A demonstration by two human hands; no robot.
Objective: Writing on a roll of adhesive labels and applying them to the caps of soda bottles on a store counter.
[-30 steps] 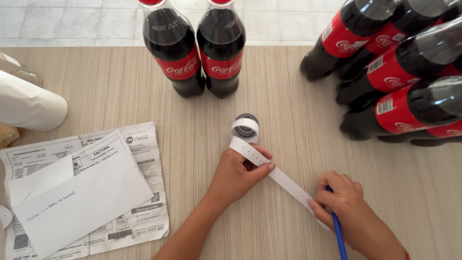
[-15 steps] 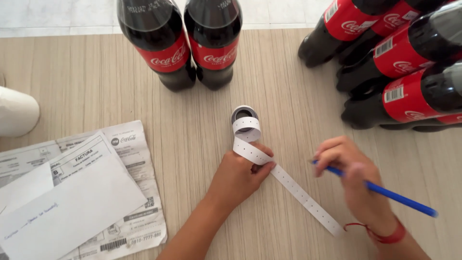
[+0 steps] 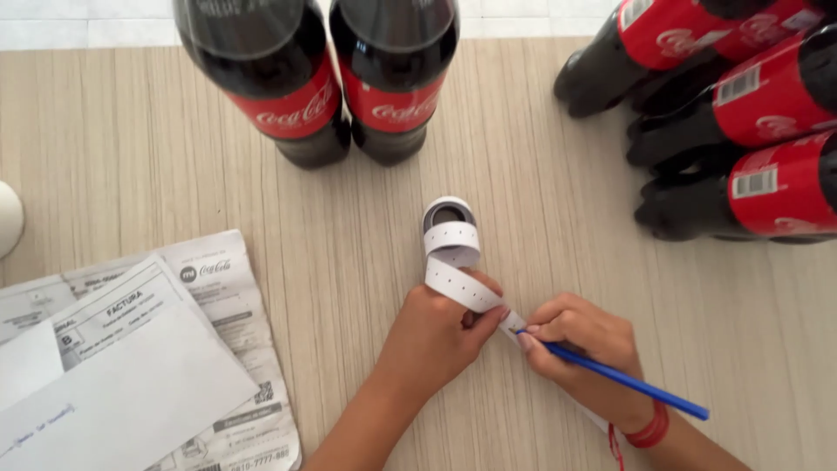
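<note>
Wood-grain table [image 3: 131, 157] is taken up by most of the shot. Two dark cola bottles [image 3: 340, 78] are stood upright at the top, and more bottles [image 3: 741, 113] are laid on their sides at the right. White papers [image 3: 131, 366] are spread at lower left. Near the middle, a white sticker strip [image 3: 453, 270] is unrolled from its small roll [image 3: 449, 214], well apart from the bottles. The strip is pinned flat to the table by the left hand [image 3: 436, 336], fingers pressed together on it. A blue pen [image 3: 619, 375] is pinched tight in the right hand [image 3: 580, 349], tip touching the strip just beside the left fingers
</note>
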